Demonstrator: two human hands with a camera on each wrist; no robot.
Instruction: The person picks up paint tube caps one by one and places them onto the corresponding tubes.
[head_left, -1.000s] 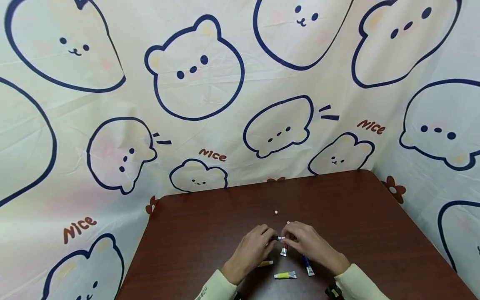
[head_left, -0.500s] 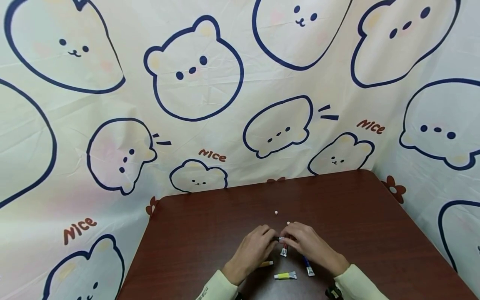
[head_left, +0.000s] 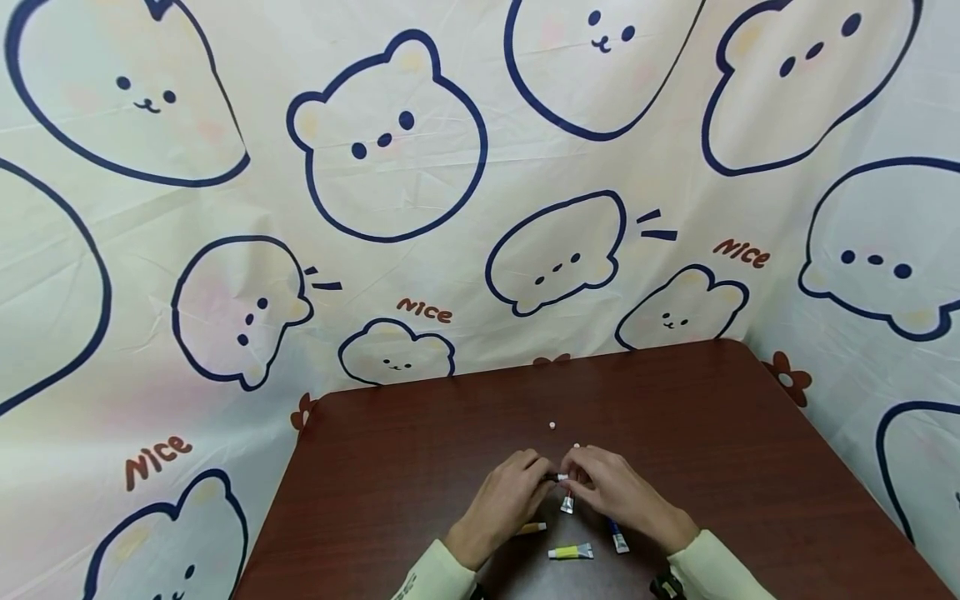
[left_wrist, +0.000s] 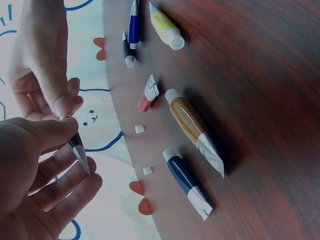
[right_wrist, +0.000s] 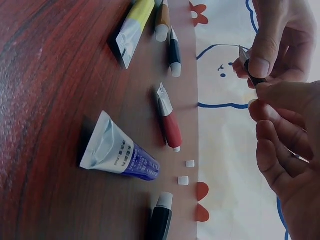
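The person's left-hand grip (head_left: pixel 504 493) is holding a small black tube (head_left: pixel 551 477), and the right-hand grip (head_left: pixel 611 482) is pinching its white end (head_left: pixel 562 477). A red tube (head_left: pixel 567 503) is lying between them on the brown counter (head_left: pixel 390 475). Yellow (head_left: pixel 570 552), ochre (head_left: pixel 534 527) and blue (head_left: pixel 618 538) tubes are lying nearer, the blue rightmost. Two white bits (head_left: pixel 552 425) are resting farther off, before a cartoon-printed cloth (head_left: pixel 247 200).

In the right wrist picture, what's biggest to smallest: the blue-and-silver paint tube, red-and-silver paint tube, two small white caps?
1. Blue-and-silver paint tube, perhaps partly because it's nearer.
2. Red-and-silver paint tube.
3. Upper white cap, lower white cap: too alike to rank.
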